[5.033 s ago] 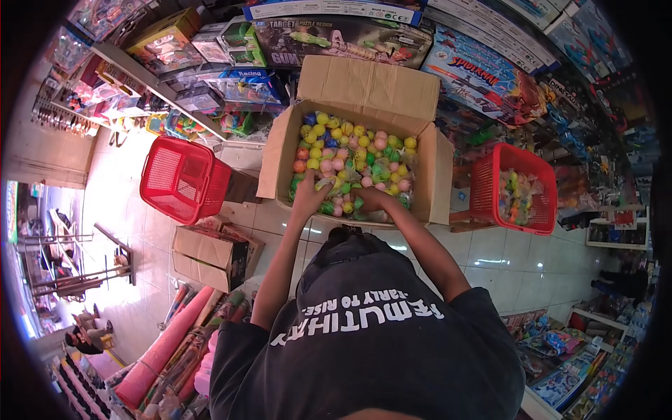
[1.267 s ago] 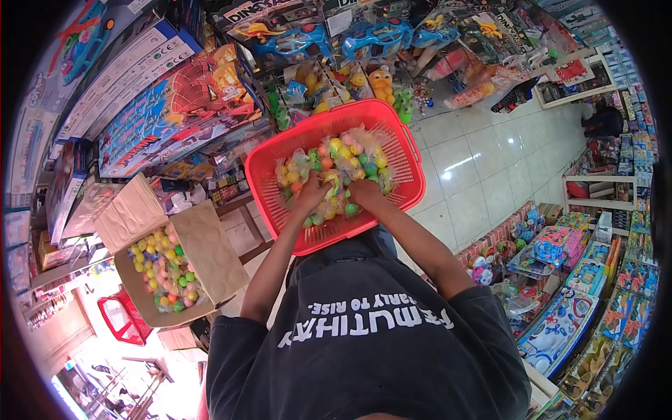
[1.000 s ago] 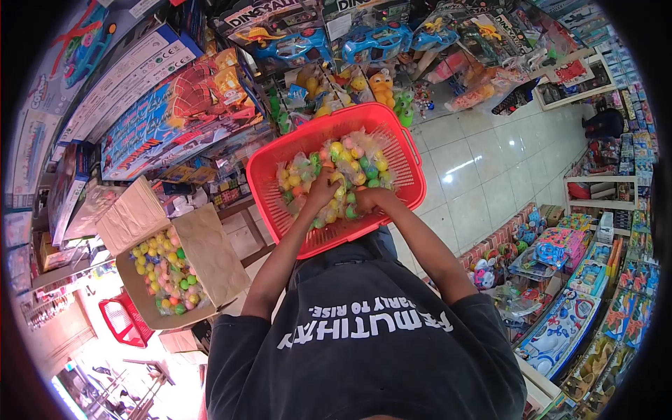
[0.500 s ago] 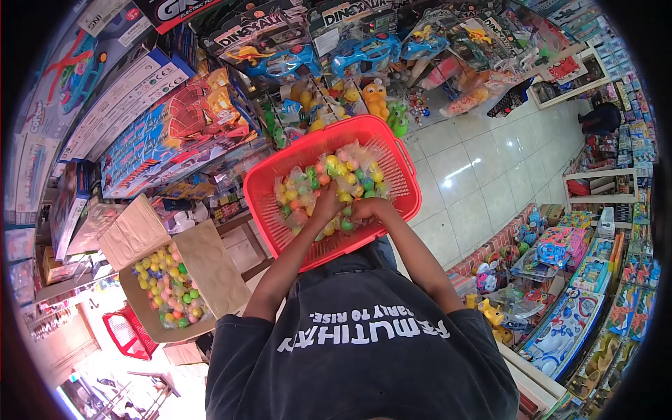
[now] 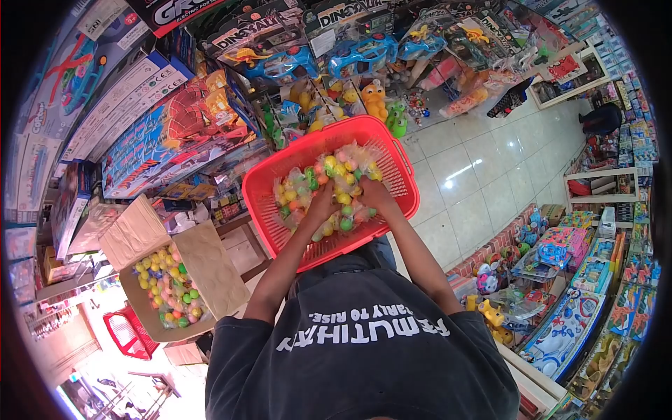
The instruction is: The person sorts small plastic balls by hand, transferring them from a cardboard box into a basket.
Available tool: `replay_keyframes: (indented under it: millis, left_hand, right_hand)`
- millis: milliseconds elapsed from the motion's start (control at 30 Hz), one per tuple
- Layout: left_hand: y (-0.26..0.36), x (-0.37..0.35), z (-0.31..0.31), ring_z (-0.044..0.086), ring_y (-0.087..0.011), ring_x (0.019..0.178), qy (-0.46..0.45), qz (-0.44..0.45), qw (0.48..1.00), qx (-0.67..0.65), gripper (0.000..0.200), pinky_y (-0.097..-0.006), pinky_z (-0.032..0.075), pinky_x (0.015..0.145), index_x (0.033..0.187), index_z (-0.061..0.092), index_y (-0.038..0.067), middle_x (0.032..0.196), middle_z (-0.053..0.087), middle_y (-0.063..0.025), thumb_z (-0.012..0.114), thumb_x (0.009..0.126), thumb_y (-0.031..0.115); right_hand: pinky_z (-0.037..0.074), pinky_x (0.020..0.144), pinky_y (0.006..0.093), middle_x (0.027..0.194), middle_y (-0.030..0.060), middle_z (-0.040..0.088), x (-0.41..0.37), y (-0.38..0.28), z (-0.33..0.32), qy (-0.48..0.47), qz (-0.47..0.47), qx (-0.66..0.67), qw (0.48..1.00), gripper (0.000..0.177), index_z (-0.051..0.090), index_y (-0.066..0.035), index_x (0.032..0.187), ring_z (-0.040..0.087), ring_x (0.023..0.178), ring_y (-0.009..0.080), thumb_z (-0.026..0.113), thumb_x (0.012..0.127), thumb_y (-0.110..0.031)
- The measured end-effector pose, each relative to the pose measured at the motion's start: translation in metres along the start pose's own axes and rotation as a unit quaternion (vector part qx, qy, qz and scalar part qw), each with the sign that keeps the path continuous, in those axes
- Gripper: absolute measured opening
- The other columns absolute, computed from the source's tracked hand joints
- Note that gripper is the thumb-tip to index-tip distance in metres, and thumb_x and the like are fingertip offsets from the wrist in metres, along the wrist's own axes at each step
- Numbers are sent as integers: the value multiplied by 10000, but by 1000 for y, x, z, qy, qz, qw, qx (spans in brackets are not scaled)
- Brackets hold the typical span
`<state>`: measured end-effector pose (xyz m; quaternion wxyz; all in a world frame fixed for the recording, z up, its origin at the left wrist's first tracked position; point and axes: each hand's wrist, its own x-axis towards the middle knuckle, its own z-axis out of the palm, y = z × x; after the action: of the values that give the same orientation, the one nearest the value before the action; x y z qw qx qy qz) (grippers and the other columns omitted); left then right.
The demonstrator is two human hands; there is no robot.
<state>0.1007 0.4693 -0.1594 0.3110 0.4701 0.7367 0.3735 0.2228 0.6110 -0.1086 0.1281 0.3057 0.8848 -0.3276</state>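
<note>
Resting in front of my body is a red plastic basket (image 5: 260, 175) with slotted sides. Bags of small coloured balls (image 5: 346, 166), in clear plastic, lie inside it: yellow, green, orange and pink. My left hand (image 5: 323, 203) reaches down into the bags at the middle of the basket. Beside it, my right hand (image 5: 376, 197) touches the bags on the right side, its fingers pointing inward. The fingertips of both hands are partly buried among the bags, so their grip is hidden.
At left stands an open cardboard box (image 5: 140, 297) with more bagged balls. A second red basket (image 5: 131, 332) is behind it. Boxed toys (image 5: 175, 136) and hanging dinosaur packs (image 5: 357, 52) border the far side. Tiled floor (image 5: 455, 168) and toy shelves (image 5: 560, 336) lie right.
My right hand has moved up and slightly right over the bags, uncovering green and yellow balls near the basket's middle. My left hand has shifted only slightly.
</note>
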Motion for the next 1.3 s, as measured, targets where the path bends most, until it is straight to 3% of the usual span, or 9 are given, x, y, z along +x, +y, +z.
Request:
replay_keyframes:
  millis: [67, 133, 233, 333, 733, 1067, 1167, 1233, 1300]
  left_hand:
    - [10, -1, -6, 461, -381, 1050, -12, -18, 1000, -1, 754, -392, 394, 875, 1255, 279, 6, 1122, 452, -234, 699, 642, 131]
    - [17, -1, -7, 557, -345, 906, -18, -20, 1000, 15, 662, -392, 466, 741, 1185, 326, 5, 1068, 460, -230, 700, 653, 124]
    - [14, -1, -1, 586, -330, 822, 0, -11, 997, 79, 624, -394, 479, 679, 1147, 342, 12, 1058, 468, -224, 704, 650, 122]
    - [9, -3, 4, 581, -330, 835, 23, 4, 997, 74, 631, -404, 478, 675, 1165, 338, 27, 1055, 473, -221, 700, 662, 142]
    - [18, -3, 3, 570, -323, 889, -13, -81, 988, 130, 718, -421, 478, 660, 1221, 311, 68, 1087, 486, -187, 699, 650, 267]
    - [41, -25, -13, 551, -340, 917, 88, -77, 976, 186, 659, -416, 461, 757, 1221, 359, 59, 1100, 491, -188, 660, 675, 271]
    - [71, -55, -36, 568, -278, 884, 150, -30, 981, 120, 503, -356, 469, 749, 1144, 441, 34, 1041, 530, -148, 637, 718, 216]
    - [99, -80, -51, 567, -168, 826, 87, -92, 961, -246, 341, -281, 470, 701, 1058, 505, 17, 919, 566, -81, 616, 771, 166]
    - [135, -113, -64, 553, -125, 809, 61, -129, 939, -313, 301, -251, 460, 686, 1032, 519, 16, 873, 564, -50, 613, 785, 159]
  right_hand:
    - [462, 765, 387, 883, 189, 601, 4, 0, 1, 21, 12, 36, 999, 442, 528, -16, 1047, 573, 866, 338, 659, 649, -158]
    - [431, 832, 383, 991, 201, 559, 12, 12, 17, 65, -109, 20, 992, 504, 487, -19, 1101, 533, 953, 338, 656, 641, -138]
    - [407, 873, 380, 1053, 208, 524, 19, 19, 27, 35, -105, 27, 993, 482, 503, -9, 1078, 503, 994, 344, 654, 641, -146]
    - [410, 874, 379, 1047, 205, 521, 22, 24, 23, -37, -97, 2, 995, 494, 505, -5, 1094, 508, 988, 345, 651, 643, -145]
    - [399, 894, 363, 1125, 206, 477, 7, 7, 6, -97, -68, -22, 993, 488, 501, 1, 1115, 487, 1042, 331, 630, 663, -128]
    - [387, 900, 359, 1101, 218, 518, -38, 7, -12, 20, -123, 57, 991, 488, 486, 15, 1141, 490, 1042, 343, 617, 697, -138]
    - [422, 834, 330, 1001, 182, 574, -79, -16, -40, 104, -175, 121, 972, 405, 500, 7, 1130, 544, 977, 291, 582, 762, -140]
    - [442, 746, 273, 937, 112, 599, -107, -30, -57, 72, -131, 258, 954, 322, 522, 0, 1105, 581, 862, 184, 548, 816, -140]
    - [441, 714, 264, 896, 105, 604, -135, -38, -66, 47, -148, 291, 944, 314, 522, -4, 1093, 577, 806, 159, 552, 816, -148]
